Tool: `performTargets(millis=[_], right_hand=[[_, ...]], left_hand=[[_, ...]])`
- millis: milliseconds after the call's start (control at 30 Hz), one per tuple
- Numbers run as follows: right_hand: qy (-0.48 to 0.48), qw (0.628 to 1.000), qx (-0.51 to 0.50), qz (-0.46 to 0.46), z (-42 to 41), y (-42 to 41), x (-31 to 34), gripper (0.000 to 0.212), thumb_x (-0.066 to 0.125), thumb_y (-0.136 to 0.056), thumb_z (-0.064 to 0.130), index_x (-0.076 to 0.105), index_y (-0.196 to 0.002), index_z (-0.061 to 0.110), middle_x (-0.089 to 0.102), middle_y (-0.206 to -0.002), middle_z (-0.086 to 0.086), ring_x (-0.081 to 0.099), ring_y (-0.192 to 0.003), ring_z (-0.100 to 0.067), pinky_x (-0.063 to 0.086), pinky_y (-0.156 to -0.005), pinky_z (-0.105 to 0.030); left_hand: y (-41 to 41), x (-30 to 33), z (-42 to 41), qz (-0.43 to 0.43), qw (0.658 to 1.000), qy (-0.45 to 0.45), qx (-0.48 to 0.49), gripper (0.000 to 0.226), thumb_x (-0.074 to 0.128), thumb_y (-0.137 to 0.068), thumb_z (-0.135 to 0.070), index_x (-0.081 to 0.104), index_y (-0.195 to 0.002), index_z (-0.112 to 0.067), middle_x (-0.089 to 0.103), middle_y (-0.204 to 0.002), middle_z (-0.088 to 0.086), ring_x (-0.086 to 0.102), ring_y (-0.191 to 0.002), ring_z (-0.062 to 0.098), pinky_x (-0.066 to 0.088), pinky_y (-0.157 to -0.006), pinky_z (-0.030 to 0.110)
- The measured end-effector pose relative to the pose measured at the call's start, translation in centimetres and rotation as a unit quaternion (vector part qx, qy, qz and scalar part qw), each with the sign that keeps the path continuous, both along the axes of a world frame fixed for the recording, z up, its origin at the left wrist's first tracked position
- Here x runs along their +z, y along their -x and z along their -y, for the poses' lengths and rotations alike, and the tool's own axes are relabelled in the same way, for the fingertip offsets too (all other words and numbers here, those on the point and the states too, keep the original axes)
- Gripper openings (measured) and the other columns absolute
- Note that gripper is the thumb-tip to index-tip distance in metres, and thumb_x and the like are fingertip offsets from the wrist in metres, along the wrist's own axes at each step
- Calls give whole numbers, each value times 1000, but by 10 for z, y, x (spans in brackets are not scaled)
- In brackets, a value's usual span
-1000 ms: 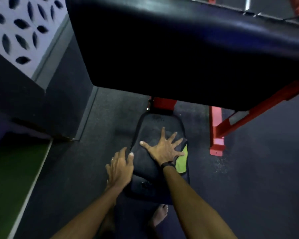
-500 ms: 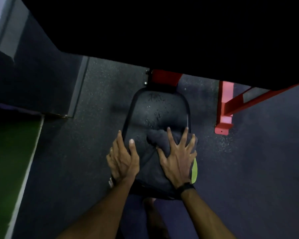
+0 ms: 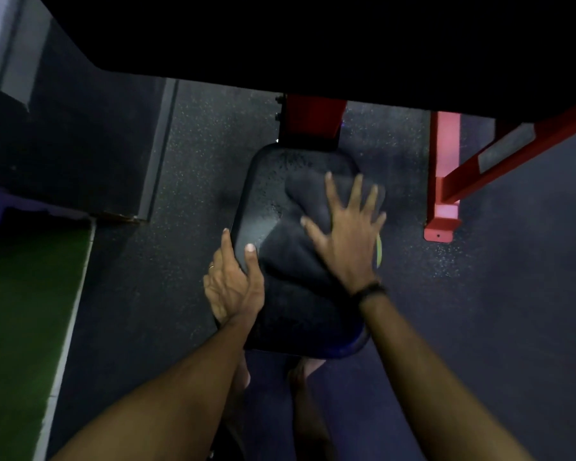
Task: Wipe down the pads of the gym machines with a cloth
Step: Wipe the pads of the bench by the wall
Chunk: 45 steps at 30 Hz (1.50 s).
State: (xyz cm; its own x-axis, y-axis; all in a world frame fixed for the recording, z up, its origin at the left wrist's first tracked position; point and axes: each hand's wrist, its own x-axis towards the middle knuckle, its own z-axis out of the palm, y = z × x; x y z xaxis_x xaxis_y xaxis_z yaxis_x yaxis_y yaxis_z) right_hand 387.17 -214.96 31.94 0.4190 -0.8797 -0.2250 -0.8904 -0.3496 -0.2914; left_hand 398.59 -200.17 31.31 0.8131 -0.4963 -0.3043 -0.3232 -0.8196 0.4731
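Nearest: two bare forearms enter from the bottom edge; bare feet (image 3: 308, 371) partly visible under the seat, mostly hidden by it and the arms.

Left hand (image 3: 233, 284) grips the left edge of the seat pad (image 3: 263, 201): thumb lies on top of the pad, fingers run along and over the edge, fingertips partly hidden by it. A ring shows on one finger.

Right hand (image 3: 346, 234) lies flat on the cloth (image 3: 300, 254), fingers straight and spread, pressing it onto the pad. Dark band on the wrist.

Cloth: dark grey, bunched and folded, covers the centre and right half of the pad. Motion blur, so its edges are hard to separate from the pad. A yellow-green sliver (image 3: 379, 251) sticks out at the pad's right edge beside the hand; cannot tell what it is.

Seat pad: black, rounded-rectangle shape, glossy, fine droplets or specks on the bare far-left part. Near end in shadow.

Farther: red frame post (image 3: 310, 118) behind the pad's far end, red frame foot (image 3: 441, 224) on the speckled dark floor (image 3: 187, 161) to the right. Green turf strip (image 3: 24, 311) at left.

Top of view: large black pad (image 3: 313, 38), underexposed, no detail, cut off by the frame edge.
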Motion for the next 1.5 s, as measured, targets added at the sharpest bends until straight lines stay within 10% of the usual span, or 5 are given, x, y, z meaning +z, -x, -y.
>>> performTargets(millis=[200, 500, 800, 1100, 1500], right_hand=[[-54, 992, -113, -31, -126, 30, 25, 88, 32, -88, 81, 0, -159, 39, -9, -165, -24, 0, -149, -52, 14, -107, -78], [-64, 984, -132, 99, 90, -27, -15, 71, 48, -96, 65, 38, -152, 22, 40, -146, -23, 45, -130, -44, 39, -100, -54], [-9, 990, -126, 56, -110, 57, 21, 67, 49, -94, 59, 27, -154, 40, 21, -161, -16, 35, -139, -39, 51, -95, -56], [-8, 990, -120, 75, 74, -34, -16, 68, 47, -94, 66, 39, -150, 28, 40, -146, -20, 45, -128, -40, 47, -95, -57], [17, 996, -83, 13, -56, 26, 5, 68, 44, -93, 66, 29, -154, 40, 16, -163, -19, 26, -143, -46, 42, -101, -64]], left_hand=[[-1, -3, 0, 4, 1000, 0, 6, 76, 16, -96, -67, 30, -157, -25, 54, -143, 13, 53, -127, 33, 32, -110, 51], [-2, -7, 1, 19, 1000, -22, -12, 74, 15, -97, -65, 28, -157, -22, 54, -144, 13, 53, -128, 31, 30, -113, 50], [1, -7, 2, 39, 998, -54, -19, 66, 18, -102, -56, 30, -156, -19, 57, -140, 13, 57, -122, 31, 34, -107, 49], [1, -7, 3, 38, 998, -54, -10, 66, 18, -102, -56, 30, -156, -19, 58, -134, 14, 58, -117, 33, 38, -102, 50], [2, -3, 4, 16, 999, -30, 5, 63, 26, -103, -53, 33, -155, -17, 61, -127, 15, 61, -109, 33, 44, -93, 49]])
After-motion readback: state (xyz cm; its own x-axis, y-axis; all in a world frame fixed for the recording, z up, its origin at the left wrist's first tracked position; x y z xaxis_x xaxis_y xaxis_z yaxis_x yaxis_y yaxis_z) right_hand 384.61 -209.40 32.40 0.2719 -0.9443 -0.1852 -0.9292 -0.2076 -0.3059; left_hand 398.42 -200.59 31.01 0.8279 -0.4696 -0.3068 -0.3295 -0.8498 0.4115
